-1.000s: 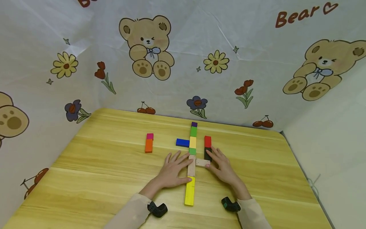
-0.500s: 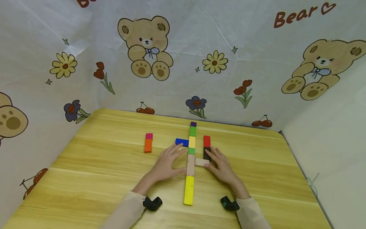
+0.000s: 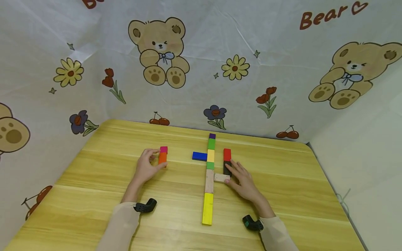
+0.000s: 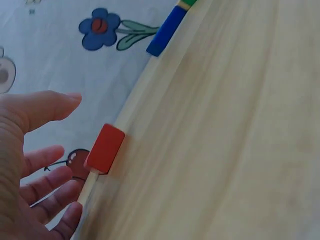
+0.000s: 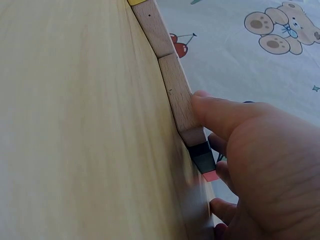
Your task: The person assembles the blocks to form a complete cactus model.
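Observation:
Toy building blocks lie flat on the table. In the head view my left hand (image 3: 146,166) is around the orange block (image 3: 162,158) and the magenta block (image 3: 163,149), thumb by the near end, fingers by the magenta one. The left wrist view shows its thumb and fingers spread apart beside a red-looking block (image 4: 105,149). My right hand (image 3: 246,183) rests its thumb on the short plain wood block (image 3: 221,178), its fingers at the black block (image 3: 227,168). Beyond the black one is a red block (image 3: 227,154). The right wrist view shows the thumb against the wood block (image 5: 179,92).
A column of blocks runs down the middle: purple (image 3: 212,136), green (image 3: 211,144), pale yellow (image 3: 210,156), small green (image 3: 210,165), plain wood (image 3: 209,181), long yellow (image 3: 207,209). A blue block (image 3: 199,156) juts left from it. A bear-print cloth (image 3: 194,101) stands behind the table (image 3: 103,195).
My left hand has left the plain and yellow blocks of the column and moved left to the orange and magenta blocks. My right hand has stayed in place.

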`<control>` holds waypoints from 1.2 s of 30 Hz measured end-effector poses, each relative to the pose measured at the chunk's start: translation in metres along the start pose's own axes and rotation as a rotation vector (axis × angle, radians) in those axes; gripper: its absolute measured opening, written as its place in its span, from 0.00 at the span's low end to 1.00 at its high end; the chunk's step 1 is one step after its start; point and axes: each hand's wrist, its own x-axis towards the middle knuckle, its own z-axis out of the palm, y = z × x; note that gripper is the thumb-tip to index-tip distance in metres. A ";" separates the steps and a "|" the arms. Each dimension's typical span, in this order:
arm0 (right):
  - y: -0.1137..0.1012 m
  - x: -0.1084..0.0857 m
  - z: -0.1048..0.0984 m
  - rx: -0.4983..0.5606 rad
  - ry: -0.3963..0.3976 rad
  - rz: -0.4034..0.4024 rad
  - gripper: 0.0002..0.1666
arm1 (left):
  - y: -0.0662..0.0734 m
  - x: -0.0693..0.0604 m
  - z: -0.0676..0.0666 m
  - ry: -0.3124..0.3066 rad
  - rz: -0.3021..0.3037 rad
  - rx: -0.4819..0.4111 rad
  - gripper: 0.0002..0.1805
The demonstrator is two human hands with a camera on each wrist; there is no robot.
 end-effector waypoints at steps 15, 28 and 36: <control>0.000 0.000 -0.001 0.002 0.004 -0.005 0.37 | -0.011 -0.001 0.000 -0.147 -0.070 0.072 0.44; 0.000 0.000 0.000 0.001 0.009 -0.007 0.37 | -0.015 0.002 -0.006 -0.193 -0.050 0.003 0.35; -0.001 0.000 0.000 0.000 0.008 -0.006 0.37 | -0.015 0.001 -0.010 -0.205 -0.095 -0.044 0.34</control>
